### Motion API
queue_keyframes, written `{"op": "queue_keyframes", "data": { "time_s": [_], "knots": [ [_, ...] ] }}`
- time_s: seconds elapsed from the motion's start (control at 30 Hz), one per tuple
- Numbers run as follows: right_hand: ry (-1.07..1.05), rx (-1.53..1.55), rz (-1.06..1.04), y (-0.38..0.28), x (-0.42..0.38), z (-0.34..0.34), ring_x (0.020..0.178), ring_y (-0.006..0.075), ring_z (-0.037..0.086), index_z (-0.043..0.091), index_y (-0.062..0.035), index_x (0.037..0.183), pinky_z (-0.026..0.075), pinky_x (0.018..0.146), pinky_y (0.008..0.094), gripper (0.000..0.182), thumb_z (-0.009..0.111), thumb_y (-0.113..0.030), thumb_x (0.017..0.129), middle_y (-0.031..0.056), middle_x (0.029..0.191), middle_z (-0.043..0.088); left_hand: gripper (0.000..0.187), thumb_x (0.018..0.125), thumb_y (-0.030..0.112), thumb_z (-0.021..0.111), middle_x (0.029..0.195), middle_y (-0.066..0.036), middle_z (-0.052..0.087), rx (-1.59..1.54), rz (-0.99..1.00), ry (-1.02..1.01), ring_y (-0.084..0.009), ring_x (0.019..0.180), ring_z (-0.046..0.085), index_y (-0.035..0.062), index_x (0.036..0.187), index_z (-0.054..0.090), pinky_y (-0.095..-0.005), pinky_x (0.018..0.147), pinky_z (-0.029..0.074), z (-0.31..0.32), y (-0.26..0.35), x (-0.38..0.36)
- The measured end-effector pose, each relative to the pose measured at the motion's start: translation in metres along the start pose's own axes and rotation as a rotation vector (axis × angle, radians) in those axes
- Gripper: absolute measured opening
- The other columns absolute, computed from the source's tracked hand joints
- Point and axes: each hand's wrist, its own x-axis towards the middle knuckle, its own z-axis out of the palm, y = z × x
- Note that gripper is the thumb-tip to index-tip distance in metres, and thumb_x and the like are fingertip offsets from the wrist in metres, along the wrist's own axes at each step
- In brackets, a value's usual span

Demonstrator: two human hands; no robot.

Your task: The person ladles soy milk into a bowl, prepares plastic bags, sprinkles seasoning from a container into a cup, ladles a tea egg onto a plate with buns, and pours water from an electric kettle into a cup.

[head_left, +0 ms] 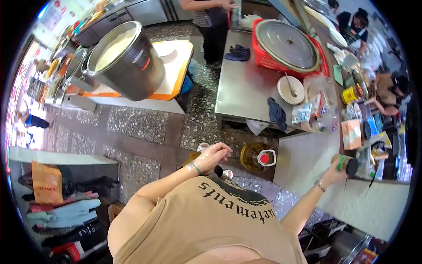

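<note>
My right hand (334, 172) is wrapped round a jar (343, 164) with a black lid and a green-and-brown label, tipped sideways at the counter's edge. In front of my chest is my left hand (214, 157), its fingers loosely curled with nothing visible in them. A green band circles that wrist. Below and beyond it on the floor stands a large bottle of yellow oil (251, 157) with a red cap. Another yellow container is partly hidden behind my left hand.
A steel table (246, 88) holds a red crate (272, 66) under a big round lid (288, 44), a white bowl (290, 90) and dark cloths. A tall pot (127, 61) stands on the left table. One person stands ahead; others work at right.
</note>
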Motion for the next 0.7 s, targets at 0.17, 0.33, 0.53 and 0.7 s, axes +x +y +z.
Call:
{"op": "queue_keyframes", "data": {
  "time_s": [0.17, 0.33, 0.53, 0.7],
  "knots": [
    [-0.84, 0.337, 0.353, -0.103, -0.114, 0.032, 0.104, 0.023, 0.057, 0.054, 0.0046, 0.115, 0.042, 0.094, 0.0376, 0.037, 0.065, -0.009, 0.083, 0.0136, 0.111, 0.06, 0.024, 0.096, 0.018, 0.046, 0.098, -0.005, 0.06, -0.07, 0.035, 0.031, -0.0114, 0.083, 0.056, 0.0005, 0.111, 0.055, -0.0268, 0.079, 0.048, -0.034, 0.002, 0.013],
    [-1.323, 0.628, 0.241, -0.245, -0.212, 0.102, 0.108, 0.0263, 0.053, 0.052, -0.0006, 0.117, 0.04, 0.097, 0.0373, 0.048, 0.071, -0.01, 0.074, 0.0125, 0.117, 0.055, 0.029, 0.096, 0.019, 0.05, 0.105, -0.007, 0.058, -0.129, 0.157, 0.126, -0.0122, 0.094, 0.055, -0.0002, 0.117, 0.052, -0.0284, 0.086, 0.046, -0.1, 0.03, 0.041],
    [-1.639, 0.844, 0.122, -0.381, -0.322, 0.233, 0.11, 0.0253, 0.054, 0.043, -0.0016, 0.126, 0.041, 0.096, 0.0368, 0.066, 0.074, -0.008, 0.069, 0.013, 0.115, 0.054, 0.045, 0.093, 0.029, 0.056, 0.122, -0.013, 0.052, 0.186, 0.326, 0.304, -0.0229, 0.116, 0.05, 0.0024, 0.128, 0.046, -0.0352, 0.1, 0.04, -0.27, 0.087, 0.093],
    [-1.771, 0.775, -0.054, -0.496, -0.333, 0.345, 0.11, 0.029, 0.057, 0.038, -0.0008, 0.131, 0.045, 0.093, 0.0378, 0.072, 0.075, -0.014, 0.071, 0.0184, 0.119, 0.056, 0.078, 0.079, 0.037, 0.069, 0.134, -0.022, 0.04, 0.745, 0.55, 0.208, -0.0382, 0.119, 0.047, 0.0038, 0.139, 0.033, -0.0414, 0.1, 0.04, -0.376, 0.175, 0.128]
  ]
}}
